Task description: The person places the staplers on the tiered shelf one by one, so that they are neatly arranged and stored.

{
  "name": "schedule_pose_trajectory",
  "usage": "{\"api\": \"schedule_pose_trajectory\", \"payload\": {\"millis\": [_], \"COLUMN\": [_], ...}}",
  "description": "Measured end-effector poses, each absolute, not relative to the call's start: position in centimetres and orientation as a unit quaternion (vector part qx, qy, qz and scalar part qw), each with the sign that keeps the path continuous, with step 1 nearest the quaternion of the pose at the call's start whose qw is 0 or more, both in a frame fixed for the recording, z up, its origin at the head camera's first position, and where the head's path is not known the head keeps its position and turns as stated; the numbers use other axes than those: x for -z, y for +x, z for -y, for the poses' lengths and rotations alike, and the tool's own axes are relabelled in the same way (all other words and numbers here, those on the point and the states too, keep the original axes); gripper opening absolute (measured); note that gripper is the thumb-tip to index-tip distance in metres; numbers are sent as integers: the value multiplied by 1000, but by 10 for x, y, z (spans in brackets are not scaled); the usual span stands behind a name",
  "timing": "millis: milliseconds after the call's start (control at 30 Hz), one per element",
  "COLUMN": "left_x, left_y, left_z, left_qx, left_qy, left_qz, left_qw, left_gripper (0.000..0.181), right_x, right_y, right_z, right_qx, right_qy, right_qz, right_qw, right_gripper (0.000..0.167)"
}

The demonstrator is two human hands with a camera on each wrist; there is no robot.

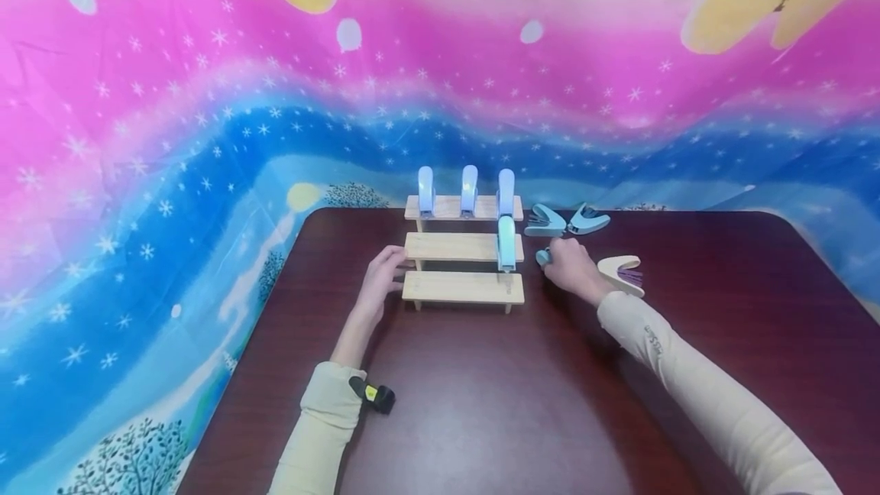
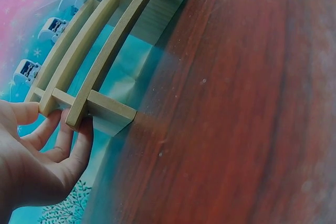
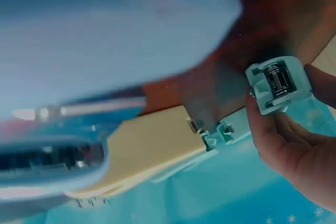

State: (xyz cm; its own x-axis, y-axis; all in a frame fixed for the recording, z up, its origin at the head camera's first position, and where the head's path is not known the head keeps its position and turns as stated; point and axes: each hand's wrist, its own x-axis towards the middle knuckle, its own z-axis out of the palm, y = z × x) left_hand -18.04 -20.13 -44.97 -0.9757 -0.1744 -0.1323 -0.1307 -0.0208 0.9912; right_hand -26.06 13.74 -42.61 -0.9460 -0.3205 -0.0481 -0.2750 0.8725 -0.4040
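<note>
In the head view, my left hand (image 1: 381, 277) holds the left end of a three-tier wooden rack (image 1: 454, 289). The left wrist view shows the thumb at the middle board's end and curled fingers around the lower boards. My right hand (image 1: 574, 270) grips a teal stapler (image 3: 278, 85) by its sides, just right of the rack; its spring-fitted end faces the right wrist camera. One light-teal stapler (image 1: 506, 243) stands on the middle tier's right end. Three lavender staplers (image 1: 470, 191) stand upright along the top tier. The bottom tier bears none.
Two teal staplers, a left one (image 1: 546, 221) and a right one (image 1: 588, 220), lie with jaws spread beyond my right hand. A cream stapler (image 1: 615, 270) lies beside my right wrist. A blurred pale shape (image 3: 105, 45) fills much of the right wrist view. A printed cloth hangs behind the table.
</note>
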Motion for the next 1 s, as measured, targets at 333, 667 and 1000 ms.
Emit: {"api": "schedule_pose_trajectory", "payload": {"millis": [333,667,1000], "left_x": [451,449,449], "left_y": [-181,-180,-181], "left_z": [202,200,200], "left_qx": [710,709,710], "left_qy": [107,109,107], "left_qz": [696,696,696], "left_qw": [15,15,18], "left_gripper": [25,24,23], "right_x": [409,385,337], "right_y": [-258,-253,-230], "right_z": [-142,-160,-152], "right_qx": [379,681,718], "right_qy": [-73,-27,-62], "right_qz": [-915,-708,-677], "right_qw": [116,184,147], "right_gripper": [46,59,65]}}
